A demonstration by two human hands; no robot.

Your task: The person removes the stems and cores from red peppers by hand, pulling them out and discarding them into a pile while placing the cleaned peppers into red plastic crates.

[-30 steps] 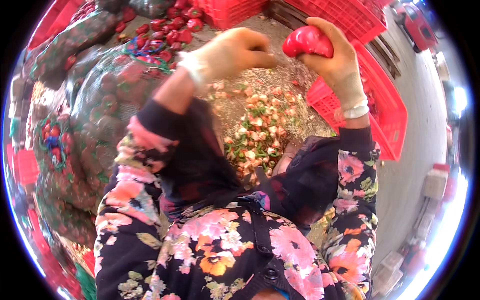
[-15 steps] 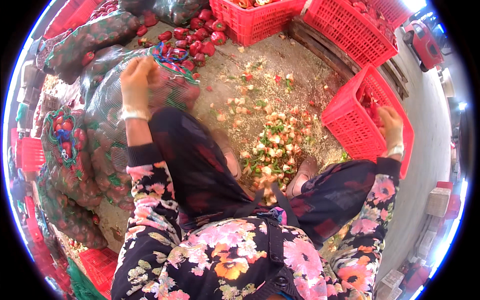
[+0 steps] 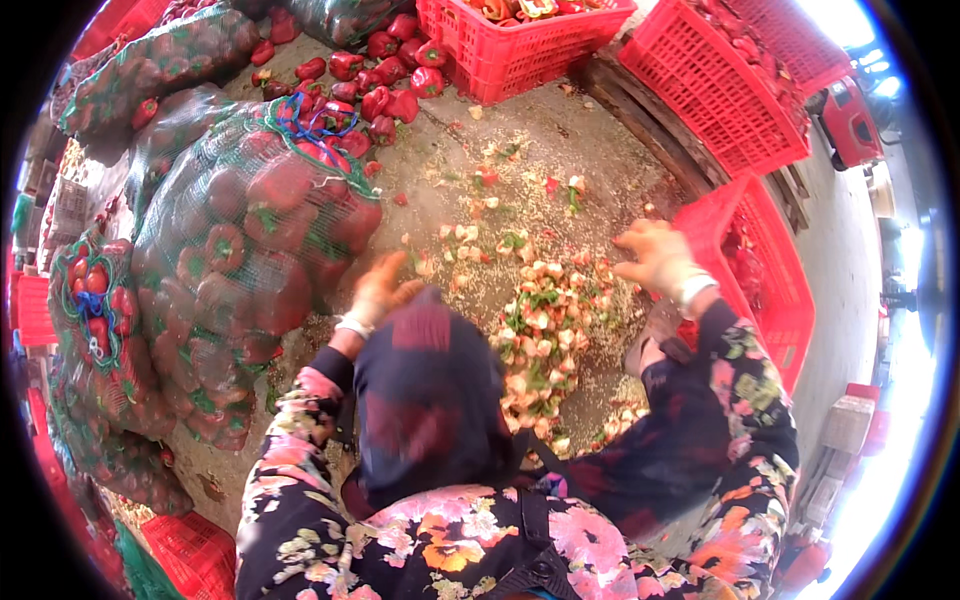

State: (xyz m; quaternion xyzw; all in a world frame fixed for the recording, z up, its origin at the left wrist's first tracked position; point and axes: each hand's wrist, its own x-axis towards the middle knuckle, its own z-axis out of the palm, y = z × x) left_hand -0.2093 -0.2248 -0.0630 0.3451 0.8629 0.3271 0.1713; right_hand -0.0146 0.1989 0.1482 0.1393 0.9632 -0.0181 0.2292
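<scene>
My left hand [image 3: 383,290], in a pale orange-stained glove, is beside my raised left knee with fingers apart and nothing in it. Just left of it bulges a large green mesh bag [image 3: 225,260] full of red bell peppers. My right hand [image 3: 658,258], gloved the same way, is stretched out with spread fingers and holds nothing. It hovers close to the near left side of a tilted red plastic crate [image 3: 797,335] with red pepper pieces [image 3: 742,262] inside. Between my feet lies a heap of pepper cores [image 3: 545,335] with green stems.
Loose red bell peppers [image 3: 376,102] lie beyond the mesh bag. A red crate of cut peppers [image 3: 490,62] stands at the back. More red crates [image 3: 715,90] rest on a wooden pallet [image 3: 640,110]. Smaller filled mesh bags [image 3: 105,340] are at the left. Seeds cover the floor.
My left hand has come down and right from above the mesh bag. My right hand has moved left, out of the tilted crate. My left knee is raised higher, and the view has shifted.
</scene>
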